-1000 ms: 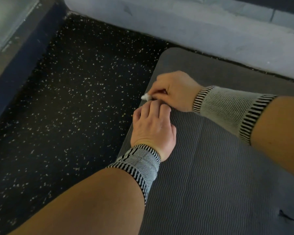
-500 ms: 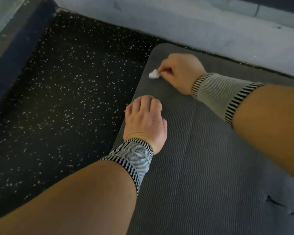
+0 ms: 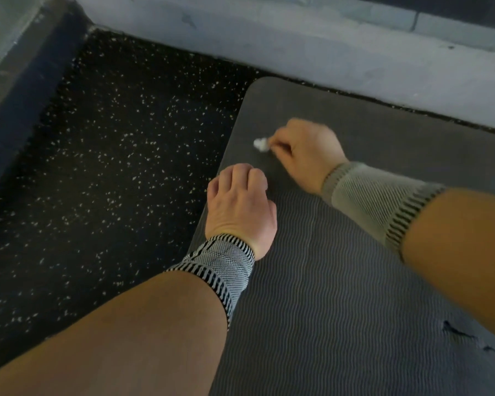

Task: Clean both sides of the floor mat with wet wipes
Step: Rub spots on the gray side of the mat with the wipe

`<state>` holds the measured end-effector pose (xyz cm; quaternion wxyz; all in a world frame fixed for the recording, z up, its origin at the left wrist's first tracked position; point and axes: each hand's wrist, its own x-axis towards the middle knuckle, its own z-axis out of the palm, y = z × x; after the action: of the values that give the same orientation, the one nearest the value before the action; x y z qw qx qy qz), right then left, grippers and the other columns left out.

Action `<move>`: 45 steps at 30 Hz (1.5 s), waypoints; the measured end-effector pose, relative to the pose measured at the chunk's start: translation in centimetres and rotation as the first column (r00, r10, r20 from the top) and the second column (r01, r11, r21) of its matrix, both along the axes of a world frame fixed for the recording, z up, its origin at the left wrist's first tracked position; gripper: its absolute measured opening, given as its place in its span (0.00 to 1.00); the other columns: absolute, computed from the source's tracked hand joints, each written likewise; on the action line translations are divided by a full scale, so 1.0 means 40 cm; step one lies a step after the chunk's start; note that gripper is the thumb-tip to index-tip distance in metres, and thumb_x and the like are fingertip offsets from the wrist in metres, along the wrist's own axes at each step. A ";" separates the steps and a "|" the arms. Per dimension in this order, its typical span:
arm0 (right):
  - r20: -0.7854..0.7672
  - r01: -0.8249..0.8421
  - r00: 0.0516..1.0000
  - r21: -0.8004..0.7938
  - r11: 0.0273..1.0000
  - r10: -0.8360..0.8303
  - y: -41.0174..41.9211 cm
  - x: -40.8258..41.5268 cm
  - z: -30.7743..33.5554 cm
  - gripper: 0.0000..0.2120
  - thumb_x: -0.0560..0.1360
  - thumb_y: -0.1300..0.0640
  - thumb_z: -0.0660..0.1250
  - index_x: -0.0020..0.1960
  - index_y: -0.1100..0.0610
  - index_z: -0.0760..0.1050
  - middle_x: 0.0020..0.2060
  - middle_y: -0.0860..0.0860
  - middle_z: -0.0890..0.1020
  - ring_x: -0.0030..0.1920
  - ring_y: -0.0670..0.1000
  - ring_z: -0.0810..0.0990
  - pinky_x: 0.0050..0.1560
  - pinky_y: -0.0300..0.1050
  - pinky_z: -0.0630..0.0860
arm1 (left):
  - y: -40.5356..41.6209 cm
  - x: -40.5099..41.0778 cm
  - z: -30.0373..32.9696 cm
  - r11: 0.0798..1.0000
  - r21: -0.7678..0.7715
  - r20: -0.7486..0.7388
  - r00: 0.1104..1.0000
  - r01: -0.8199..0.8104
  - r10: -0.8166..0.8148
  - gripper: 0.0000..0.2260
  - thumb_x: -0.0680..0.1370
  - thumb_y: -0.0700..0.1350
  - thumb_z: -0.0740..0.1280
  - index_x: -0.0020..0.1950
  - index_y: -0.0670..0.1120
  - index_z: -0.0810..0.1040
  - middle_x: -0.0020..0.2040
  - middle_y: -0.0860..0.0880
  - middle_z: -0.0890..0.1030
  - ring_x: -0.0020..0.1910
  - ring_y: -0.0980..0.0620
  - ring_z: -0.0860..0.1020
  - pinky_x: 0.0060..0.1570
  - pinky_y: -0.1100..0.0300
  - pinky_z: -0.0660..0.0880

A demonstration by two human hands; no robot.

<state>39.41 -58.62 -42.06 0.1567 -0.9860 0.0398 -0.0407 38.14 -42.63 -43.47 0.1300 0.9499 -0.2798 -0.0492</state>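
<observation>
Dim, flat light overall. You get the brightest patch along the pale wall base (image 3: 297,38) at the top of the frame; the speckled floor (image 3: 112,167) at left sinks near black. Your right hand (image 3: 306,152) is smeared by motion blur, and the white wipe (image 3: 261,144) reads as a soft blob. Your left hand (image 3: 240,207) stays sharper. The mat's (image 3: 340,295) ribbing is crisp mid-frame. Lines bow toward the edges. No glare.

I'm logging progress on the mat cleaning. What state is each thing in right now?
floor mat: flat on the floor, torn near its right edge.
wet wipe: wadded, pressed on the mat.
right hand: pinches the wipe.
left hand: fingers curled, resting on the mat's left edge.
</observation>
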 end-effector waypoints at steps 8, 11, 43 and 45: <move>-0.045 0.104 0.993 -0.025 0.994 -0.105 -0.027 0.018 0.011 0.12 0.79 0.52 0.59 0.55 0.54 0.78 0.49 0.54 0.78 0.50 0.56 0.76 0.48 0.47 0.70 | 0.002 0.000 0.004 1.000 0.006 0.009 1.000 0.016 -0.016 0.16 0.71 0.50 0.54 0.54 0.47 0.72 0.58 0.47 0.72 0.61 0.45 0.69 0.63 0.46 0.68; -0.030 0.126 0.992 0.044 0.991 -0.125 0.039 -0.071 0.002 0.11 0.78 0.54 0.60 0.53 0.56 0.79 0.47 0.54 0.78 0.48 0.56 0.76 0.47 0.47 0.72 | -0.001 0.005 0.000 1.000 0.030 0.007 1.000 -0.004 0.004 0.16 0.72 0.50 0.54 0.56 0.47 0.72 0.60 0.47 0.72 0.62 0.46 0.69 0.64 0.49 0.67; -0.272 -0.179 0.944 0.061 0.982 0.189 0.444 -0.440 0.054 0.12 0.80 0.52 0.56 0.55 0.54 0.77 0.46 0.54 0.79 0.48 0.57 0.78 0.44 0.49 0.73 | 0.445 -0.308 0.103 0.993 0.082 -0.109 0.989 -0.090 0.099 0.20 0.73 0.43 0.61 0.65 0.48 0.77 0.66 0.50 0.72 0.61 0.47 0.70 0.61 0.50 0.70; -0.208 0.110 0.971 -0.037 0.993 -0.116 0.368 -0.374 0.038 0.13 0.80 0.53 0.56 0.54 0.56 0.77 0.46 0.56 0.79 0.47 0.59 0.77 0.41 0.48 0.72 | 0.462 -0.340 0.101 0.989 0.094 -0.108 0.987 -0.111 0.120 0.21 0.73 0.42 0.63 0.66 0.48 0.76 0.65 0.50 0.72 0.61 0.47 0.70 0.60 0.50 0.70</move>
<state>24.45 -43.92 -40.53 0.1365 -0.9829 0.1116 0.0541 24.54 -24.15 -39.44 0.1065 0.9651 -0.2140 -0.1075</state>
